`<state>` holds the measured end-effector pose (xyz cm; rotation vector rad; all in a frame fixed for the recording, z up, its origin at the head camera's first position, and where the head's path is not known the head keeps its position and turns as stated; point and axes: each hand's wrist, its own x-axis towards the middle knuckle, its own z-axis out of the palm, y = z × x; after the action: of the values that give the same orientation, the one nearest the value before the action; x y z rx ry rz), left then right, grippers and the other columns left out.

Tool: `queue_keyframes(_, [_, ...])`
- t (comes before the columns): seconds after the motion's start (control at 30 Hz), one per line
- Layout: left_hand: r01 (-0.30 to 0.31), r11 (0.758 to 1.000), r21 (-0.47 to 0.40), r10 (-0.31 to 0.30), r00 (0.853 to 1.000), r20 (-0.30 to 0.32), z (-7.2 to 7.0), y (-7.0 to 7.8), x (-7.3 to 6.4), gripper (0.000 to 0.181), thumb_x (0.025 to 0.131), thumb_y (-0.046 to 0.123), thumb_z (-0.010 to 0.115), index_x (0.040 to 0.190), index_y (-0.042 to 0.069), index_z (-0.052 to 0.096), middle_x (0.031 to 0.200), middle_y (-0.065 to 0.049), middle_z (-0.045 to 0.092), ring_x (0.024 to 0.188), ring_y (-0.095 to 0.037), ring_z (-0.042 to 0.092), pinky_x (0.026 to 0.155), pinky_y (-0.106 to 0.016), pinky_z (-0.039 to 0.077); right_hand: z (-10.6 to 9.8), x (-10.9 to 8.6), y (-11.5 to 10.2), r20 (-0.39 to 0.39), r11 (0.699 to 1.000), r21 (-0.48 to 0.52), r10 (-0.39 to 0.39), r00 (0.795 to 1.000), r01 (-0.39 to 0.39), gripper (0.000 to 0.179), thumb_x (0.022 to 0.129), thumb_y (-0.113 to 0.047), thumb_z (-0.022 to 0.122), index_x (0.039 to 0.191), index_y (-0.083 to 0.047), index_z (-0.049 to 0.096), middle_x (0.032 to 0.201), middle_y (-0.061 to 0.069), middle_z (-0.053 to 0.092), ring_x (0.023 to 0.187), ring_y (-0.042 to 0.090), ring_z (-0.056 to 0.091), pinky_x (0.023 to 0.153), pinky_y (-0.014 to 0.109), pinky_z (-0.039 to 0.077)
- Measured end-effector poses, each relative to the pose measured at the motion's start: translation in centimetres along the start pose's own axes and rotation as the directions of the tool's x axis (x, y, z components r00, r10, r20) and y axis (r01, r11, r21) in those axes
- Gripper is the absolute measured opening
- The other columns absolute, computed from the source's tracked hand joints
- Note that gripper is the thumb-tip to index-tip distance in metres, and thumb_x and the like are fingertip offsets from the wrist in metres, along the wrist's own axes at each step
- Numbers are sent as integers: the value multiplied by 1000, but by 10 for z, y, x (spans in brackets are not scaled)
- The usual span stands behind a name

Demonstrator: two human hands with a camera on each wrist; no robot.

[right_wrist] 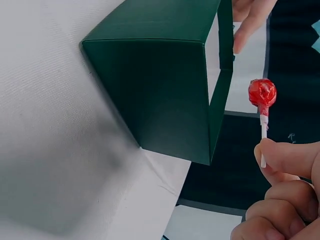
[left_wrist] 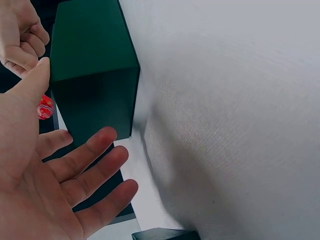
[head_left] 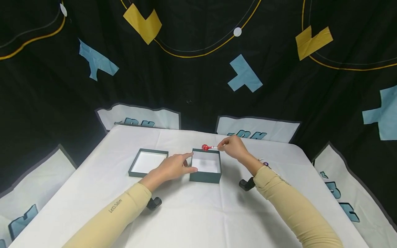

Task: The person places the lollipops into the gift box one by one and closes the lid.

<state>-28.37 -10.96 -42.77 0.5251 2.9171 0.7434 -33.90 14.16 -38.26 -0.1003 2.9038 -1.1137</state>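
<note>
1. Lollipop (head_left: 205,147) up by box's (head_left: 205,177) far rim, R hand (head_left: 234,147) pinching stick (right_wrist: 263,131); I'd say weak pinch = spin/drop
2. L hand (head_left: 175,167) fingers spread at box's L side, contact unclear on my feed; bump cd shift box, prob rim hit

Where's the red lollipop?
Near the middle of the head view: the right hand pinches the red lollipop by its stick, above the open green box.
</note>
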Motion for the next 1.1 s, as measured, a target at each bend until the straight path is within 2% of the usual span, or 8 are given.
queue_keyframes(0.3, [17,1000,-24,-17,1000,11,4,-3,-1,80,85,58,73,151,20,48,91,4,68,77,-13,58,69,-34,49,12,2,-1,18,999,-47,-22,1000,23,9,91,-17,73,88,-12,80,101,5,73,97,24,55,80,41,47])
queue_keyframes(0.73, [4,1000,-11,-4,1000,-4,1,1,-1,79,86,57,73,150,19,50,93,4,68,78,-13,58,72,-35,49,25,7,-3,29,992,-116,-35,999,38,9,91,-18,75,86,-13,80,90,2,74,88,22,58,77,38,48])
queue_keyframes(1.0, [1,1000,10,-1,1000,-29,3,0,-2,80,85,59,73,150,18,50,94,4,69,79,-13,58,72,-35,49,34,8,-4,44,987,-151,-57,997,63,9,90,-19,75,84,-14,80,88,1,74,81,20,59,70,32,49])
queue_keyframes(1.1, [-19,999,29,21,998,-60,4,0,-2,78,85,59,73,148,17,52,99,3,71,85,-13,62,76,-39,52,36,7,-5,38,982,-167,-84,996,90,10,90,-18,75,83,-13,80,86,1,73,79,20,58,67,32,47])
